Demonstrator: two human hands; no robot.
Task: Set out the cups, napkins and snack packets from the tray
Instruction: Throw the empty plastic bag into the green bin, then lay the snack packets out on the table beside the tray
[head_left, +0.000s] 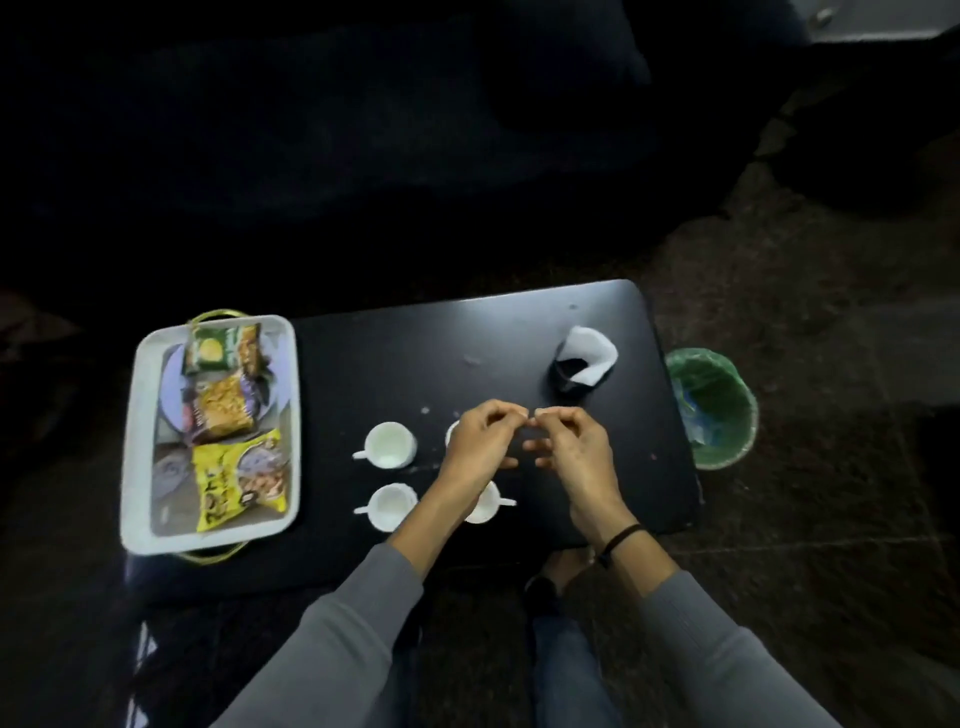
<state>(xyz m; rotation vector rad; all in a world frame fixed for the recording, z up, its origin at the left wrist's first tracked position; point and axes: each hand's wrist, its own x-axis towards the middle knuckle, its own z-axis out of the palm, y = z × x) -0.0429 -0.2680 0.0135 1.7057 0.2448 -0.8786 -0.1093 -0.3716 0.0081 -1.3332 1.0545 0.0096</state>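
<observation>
Together, left hand (483, 441) and right hand (571, 452) touch curled fingertips; each grip's contents unclear.

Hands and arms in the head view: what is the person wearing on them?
The left hand and right hand are bare, without gloves. Long grey sleeves cover both arms: the left sleeve and the right sleeve end short of the wrists. A thin black band circles the right wrist. No rings can be made out.

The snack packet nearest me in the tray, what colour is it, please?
The packet is mainly yellow; head view.
</observation>
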